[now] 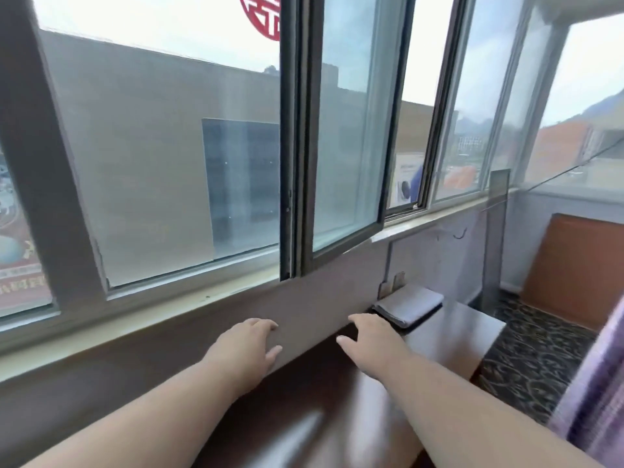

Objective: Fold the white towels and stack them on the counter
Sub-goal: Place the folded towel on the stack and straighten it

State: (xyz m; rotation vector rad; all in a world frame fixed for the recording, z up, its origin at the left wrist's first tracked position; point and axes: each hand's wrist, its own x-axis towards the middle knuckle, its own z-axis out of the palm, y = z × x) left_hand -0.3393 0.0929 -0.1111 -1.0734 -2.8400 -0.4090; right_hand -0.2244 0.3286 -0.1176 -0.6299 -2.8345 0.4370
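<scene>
A wide window [162,163] with dark frames fills most of the view, one sash [341,130] swung inward above the sill [189,298]. A red paper cutout [265,13] sticks to the glass at the top. Below the sill runs a dark wooden table [449,346], its glossy top reaching from the near edge out to a far right corner beside the wall. To the right of the table lies a dark patterned carpet [530,359], and an orange-brown panel [574,265] leans against the far wall. A strip of striped purple fabric [594,400] hangs at the right edge of the view.

On the table's far right corner, close against the wall, sits a folded white towel [410,304], lying flat on something dark.

Both bare forearms reach forward over the table. The left hand [250,342] hovers near the wall with its fingers [270,324] loosely spread and released, holding nothing. The right hand [371,339] is also released, fingers [358,320] extended, just beside the towel's near edge; whether it touches the towel cannot be told.
</scene>
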